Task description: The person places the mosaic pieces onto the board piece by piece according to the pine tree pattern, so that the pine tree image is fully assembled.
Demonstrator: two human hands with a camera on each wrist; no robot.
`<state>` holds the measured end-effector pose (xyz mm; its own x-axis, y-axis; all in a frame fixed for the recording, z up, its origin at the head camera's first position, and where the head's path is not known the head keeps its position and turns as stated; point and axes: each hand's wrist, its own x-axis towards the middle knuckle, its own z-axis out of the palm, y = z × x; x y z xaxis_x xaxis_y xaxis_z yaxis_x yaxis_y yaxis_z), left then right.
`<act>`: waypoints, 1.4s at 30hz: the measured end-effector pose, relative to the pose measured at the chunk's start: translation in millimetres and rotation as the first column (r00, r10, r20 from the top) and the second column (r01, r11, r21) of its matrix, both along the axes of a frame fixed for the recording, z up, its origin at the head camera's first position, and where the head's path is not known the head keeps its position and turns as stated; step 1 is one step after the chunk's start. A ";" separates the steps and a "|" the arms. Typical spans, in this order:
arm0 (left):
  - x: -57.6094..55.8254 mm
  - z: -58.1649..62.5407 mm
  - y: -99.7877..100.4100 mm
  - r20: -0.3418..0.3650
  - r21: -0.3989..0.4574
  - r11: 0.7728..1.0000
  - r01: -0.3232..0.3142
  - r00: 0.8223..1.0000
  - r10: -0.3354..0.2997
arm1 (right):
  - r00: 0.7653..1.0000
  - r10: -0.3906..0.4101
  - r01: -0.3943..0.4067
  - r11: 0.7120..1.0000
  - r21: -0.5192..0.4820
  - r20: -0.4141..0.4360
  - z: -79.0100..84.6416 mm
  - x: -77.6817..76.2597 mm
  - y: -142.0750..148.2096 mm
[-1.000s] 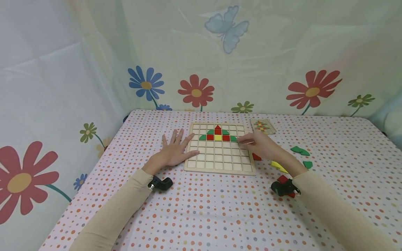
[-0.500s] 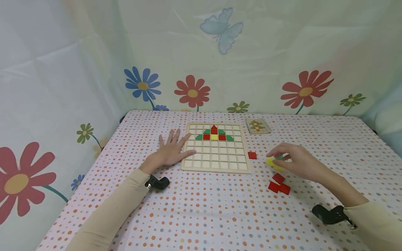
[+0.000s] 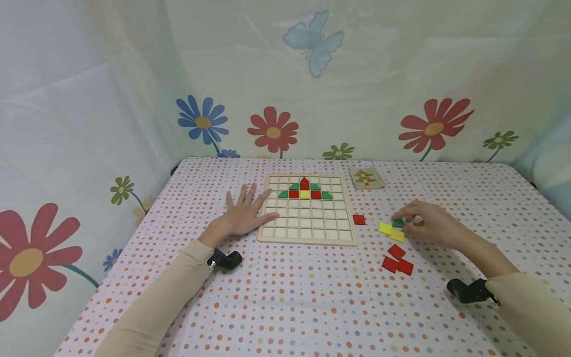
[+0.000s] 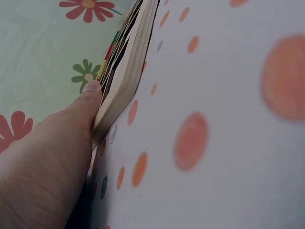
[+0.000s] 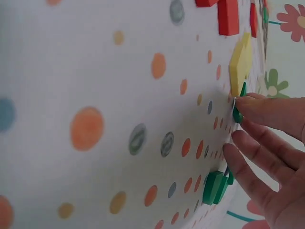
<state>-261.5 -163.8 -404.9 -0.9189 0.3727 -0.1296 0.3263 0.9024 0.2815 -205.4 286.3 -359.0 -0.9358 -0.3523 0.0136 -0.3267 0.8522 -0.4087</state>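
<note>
My left hand [image 3: 243, 217] lies spread at the left side of the wooden grid board [image 3: 308, 242], thumb and index finger over its edge. In the left wrist view the thumb [image 4: 90, 90] rests on the board's rim. Red, green and yellow tiles sit in the upper rows of the board, a red triangle [image 3: 304, 180] at the top and a yellow square [image 3: 305, 194] below. To the right, my right hand [image 3: 430, 225] pinches a green tile [image 3: 398, 223] between thumb and index finger, low over the cloth. The right wrist view shows the thumb against that green tile [image 5: 237, 112].
Two yellow tiles [image 3: 385, 228] lie beside the right hand, with several red tiles [image 3: 396, 252] nearer me. One red square [image 3: 359, 219] is by the board's right edge. A pattern card [image 3: 367, 178] lies behind. More green tiles [image 5: 214, 188] show beyond the fingers in the right wrist view.
My right hand has left the board's right side, moved right to the loose tiles, and now grips a green one. The left hand keeps its place on the board.
</note>
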 end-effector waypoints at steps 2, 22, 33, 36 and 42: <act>-0.2 -0.4 0.7 0.000 -0.007 1.000 -0.001 1.000 0.001 | 1.000 0.001 -0.002 1.000 0.010 0.012 -0.2 -3.0 -1.0; -8.8 -9.1 -2.7 0.017 -0.013 1.000 -0.011 1.000 0.011 | 0.991 -0.095 0.095 0.995 0.003 0.090 -0.7 -17.6 6.9; -3.9 -3.8 -0.4 0.004 -0.021 1.000 0.007 1.000 -0.007 | 0.980 -0.190 0.194 0.978 -0.080 0.050 -6.4 -7.5 8.1; -4.7 -4.8 -0.7 0.008 -0.021 1.000 0.002 1.000 -0.002 | 0.981 -0.187 0.190 0.978 -0.090 0.044 -4.2 -5.2 3.3; -10.2 -11.6 -3.1 0.003 -0.007 1.000 0.002 1.000 -0.002 | 0.981 -0.195 0.196 0.973 -0.119 0.015 0.3 -2.4 -12.5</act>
